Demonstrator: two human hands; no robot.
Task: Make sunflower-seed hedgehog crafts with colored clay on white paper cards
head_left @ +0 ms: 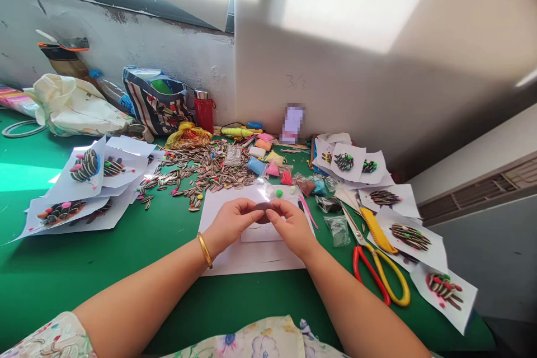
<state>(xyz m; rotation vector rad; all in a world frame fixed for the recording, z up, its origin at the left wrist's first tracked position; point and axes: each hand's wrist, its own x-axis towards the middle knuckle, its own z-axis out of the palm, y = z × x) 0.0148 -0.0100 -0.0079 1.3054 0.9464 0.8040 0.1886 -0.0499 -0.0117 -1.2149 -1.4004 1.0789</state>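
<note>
Between both hands is a flattened piece of dark brown modelling clay (263,213), pinched at its near edge by the thumbs. My left hand (235,220), with a gold bangle at the wrist, closes on its left side. On its right side my right hand (293,228) grips it the same way. Under the hands lie white paper sheets (222,254). Small green clay balls (279,193) sit just beyond the fingers, near a clear plastic piece. A pink modelling tool (309,212) rests at the right of the sheets.
Striped sunflower seeds (226,176) spread behind the sheets, beside bagged coloured clay (257,165). Scissors (377,268) and a yellow cutter (377,230) lie right. Paper cards with seed-and-clay figures stand at left (86,170) and right (410,236). A red flask (204,112) stands by the wall.
</note>
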